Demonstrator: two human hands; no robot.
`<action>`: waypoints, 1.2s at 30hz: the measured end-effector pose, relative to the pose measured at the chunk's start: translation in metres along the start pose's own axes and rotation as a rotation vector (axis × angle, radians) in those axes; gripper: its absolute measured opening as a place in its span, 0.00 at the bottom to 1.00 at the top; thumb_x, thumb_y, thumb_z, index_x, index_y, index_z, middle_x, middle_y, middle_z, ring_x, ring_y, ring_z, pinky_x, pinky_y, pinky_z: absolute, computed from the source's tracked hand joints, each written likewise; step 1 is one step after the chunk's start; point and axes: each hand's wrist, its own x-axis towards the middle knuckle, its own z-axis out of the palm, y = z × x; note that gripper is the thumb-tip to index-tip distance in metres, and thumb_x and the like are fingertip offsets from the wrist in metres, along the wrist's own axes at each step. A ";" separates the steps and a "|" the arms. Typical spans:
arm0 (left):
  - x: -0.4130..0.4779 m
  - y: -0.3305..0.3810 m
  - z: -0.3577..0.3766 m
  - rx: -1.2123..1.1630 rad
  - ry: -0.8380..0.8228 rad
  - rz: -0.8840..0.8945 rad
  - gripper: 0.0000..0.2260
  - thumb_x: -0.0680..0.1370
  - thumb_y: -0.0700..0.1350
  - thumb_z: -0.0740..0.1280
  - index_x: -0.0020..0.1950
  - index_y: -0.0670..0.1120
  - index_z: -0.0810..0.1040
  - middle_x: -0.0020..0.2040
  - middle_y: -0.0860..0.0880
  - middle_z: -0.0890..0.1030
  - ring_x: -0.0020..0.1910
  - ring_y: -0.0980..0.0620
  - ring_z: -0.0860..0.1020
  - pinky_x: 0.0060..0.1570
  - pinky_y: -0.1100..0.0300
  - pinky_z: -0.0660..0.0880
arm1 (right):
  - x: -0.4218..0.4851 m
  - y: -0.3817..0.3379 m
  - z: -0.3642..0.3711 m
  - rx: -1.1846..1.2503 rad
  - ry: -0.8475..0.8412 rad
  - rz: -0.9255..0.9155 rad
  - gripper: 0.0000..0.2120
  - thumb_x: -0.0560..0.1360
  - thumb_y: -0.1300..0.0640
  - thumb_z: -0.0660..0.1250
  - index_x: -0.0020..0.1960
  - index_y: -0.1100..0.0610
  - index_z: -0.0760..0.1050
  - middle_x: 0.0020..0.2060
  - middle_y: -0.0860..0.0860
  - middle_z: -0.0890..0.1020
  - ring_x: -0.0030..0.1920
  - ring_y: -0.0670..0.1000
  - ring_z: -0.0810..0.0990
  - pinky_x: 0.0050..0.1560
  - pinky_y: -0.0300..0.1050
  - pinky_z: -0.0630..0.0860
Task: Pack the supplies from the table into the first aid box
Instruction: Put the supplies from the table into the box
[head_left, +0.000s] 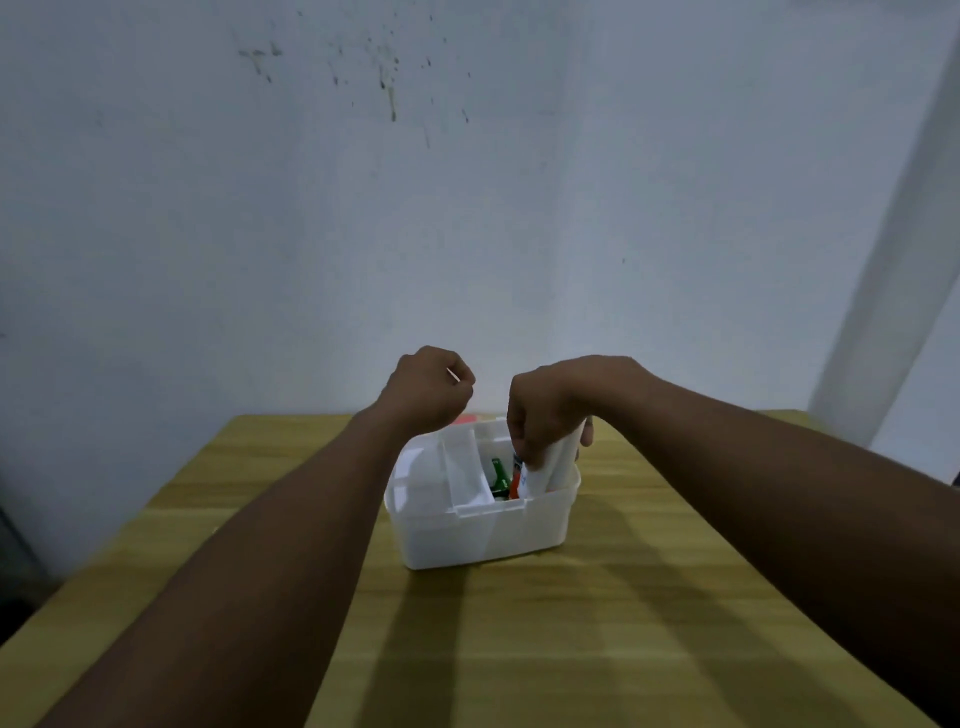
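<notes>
A white first aid box (467, 535) stands open on the wooden table (571, 623). A white inner tray (467, 473) sits across its left part. In the right part I see a green item (500, 475) and an orange one (515, 480). My right hand (550, 410) grips a white tube-like pack (556, 462) that stands tilted in the box's right side. My left hand (428, 387) hovers above the box's back left, fingers curled, pinching a thin white stick (453, 375).
A small red thing (465, 419) shows just behind the box, mostly hidden by my left hand. A grey wall rises right behind the table. The table's left edge drops off to a dark floor.
</notes>
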 end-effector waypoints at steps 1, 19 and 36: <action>0.000 0.002 0.001 0.001 -0.003 0.009 0.08 0.76 0.42 0.66 0.52 0.46 0.84 0.43 0.52 0.80 0.45 0.52 0.80 0.48 0.59 0.75 | 0.001 -0.002 0.000 -0.004 0.001 0.004 0.16 0.71 0.51 0.75 0.57 0.55 0.82 0.52 0.55 0.83 0.44 0.57 0.87 0.34 0.45 0.83; -0.005 -0.011 0.014 0.003 -0.025 -0.030 0.08 0.76 0.42 0.66 0.50 0.47 0.84 0.40 0.54 0.80 0.45 0.52 0.79 0.48 0.59 0.75 | 0.006 -0.003 0.024 -0.082 0.136 -0.071 0.23 0.70 0.47 0.77 0.61 0.55 0.79 0.57 0.53 0.80 0.50 0.55 0.83 0.47 0.48 0.85; -0.022 -0.016 0.007 -0.027 -0.034 -0.066 0.06 0.75 0.43 0.66 0.46 0.51 0.82 0.39 0.53 0.82 0.45 0.50 0.82 0.46 0.56 0.79 | -0.010 -0.005 0.033 0.084 0.233 -0.054 0.14 0.69 0.53 0.79 0.49 0.59 0.81 0.43 0.56 0.85 0.37 0.53 0.86 0.39 0.47 0.85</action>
